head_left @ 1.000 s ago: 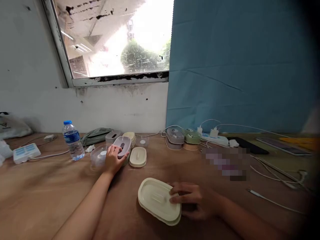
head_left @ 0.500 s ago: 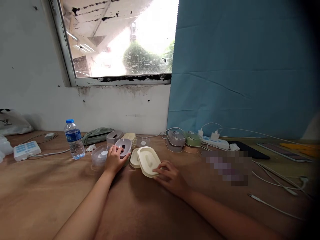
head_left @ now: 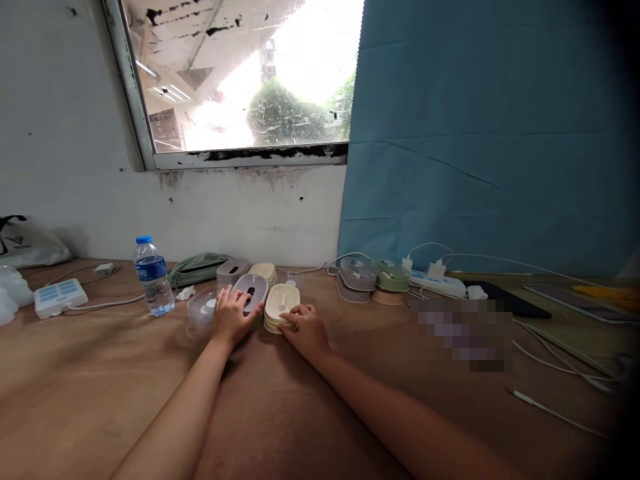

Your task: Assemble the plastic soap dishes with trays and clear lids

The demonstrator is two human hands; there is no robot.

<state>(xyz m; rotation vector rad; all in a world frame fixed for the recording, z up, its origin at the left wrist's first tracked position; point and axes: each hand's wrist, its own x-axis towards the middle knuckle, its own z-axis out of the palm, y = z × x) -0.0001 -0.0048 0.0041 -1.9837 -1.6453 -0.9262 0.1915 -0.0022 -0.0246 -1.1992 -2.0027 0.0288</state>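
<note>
My left hand (head_left: 233,320) is curled over the near side of a pale grey-purple oval lid with a dark slot (head_left: 256,287), thumb at its right edge and fingers on top. What lies beneath that lid is mostly hidden. Right beside it, a small stack of cream oval trays (head_left: 283,297) sits on the table. My right hand (head_left: 309,332) pinches the near right edge of these trays, with the fingertips on the top one. Behind stand another grey slotted lid (head_left: 233,269) and a second cream stack (head_left: 263,270).
Left of my hands are a clear round-edged plastic piece (head_left: 199,312), a water bottle (head_left: 154,283), a green pouch (head_left: 197,269) and a power strip (head_left: 61,298). At right stand grey boxes (head_left: 356,275), a green box (head_left: 391,275), another power strip (head_left: 440,283) and loose cables (head_left: 530,400).
My right hand has moved left and brought the tilted cream tray down onto the cream stack. My left hand stays on the grey lid. The view has shifted slightly.
</note>
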